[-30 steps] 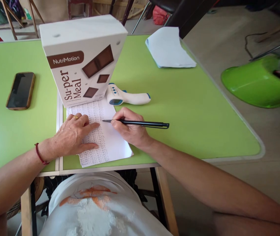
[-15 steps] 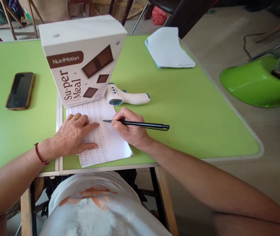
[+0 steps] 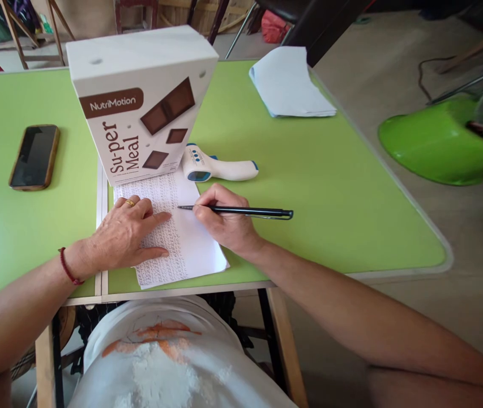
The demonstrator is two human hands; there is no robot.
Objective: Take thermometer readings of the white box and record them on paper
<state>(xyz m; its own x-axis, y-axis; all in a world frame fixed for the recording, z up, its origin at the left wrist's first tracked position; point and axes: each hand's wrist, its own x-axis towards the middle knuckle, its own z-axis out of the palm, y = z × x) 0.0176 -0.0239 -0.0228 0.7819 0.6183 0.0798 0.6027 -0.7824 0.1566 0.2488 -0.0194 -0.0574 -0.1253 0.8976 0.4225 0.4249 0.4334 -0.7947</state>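
Note:
A sheet of paper (image 3: 202,249) lies near the table's front edge, its left part covered in rows of small handwriting. My left hand (image 3: 128,235) rests flat on that written side, fingers spread, with a ring on one finger. Pinched in my right hand (image 3: 226,221) is a black pen (image 3: 253,212), its tip at the paper by the edge of the writing. Just beyond the paper stands a white NutriMotion box (image 3: 139,102), which covers the sheet's far end. Right of the box lies a white and blue infrared thermometer (image 3: 219,169).
A phone (image 3: 35,157) lies at the left on the green table (image 3: 330,204). Folded white papers (image 3: 290,82) sit at the far right edge. Beyond the table, on the floor side, is a bright green plastic stool or bin (image 3: 440,141). A seam strip crosses the table under my left wrist.
My right hand and the pen have shifted very slightly, the pen now lying a little flatter. My left hand stays in place on the paper.

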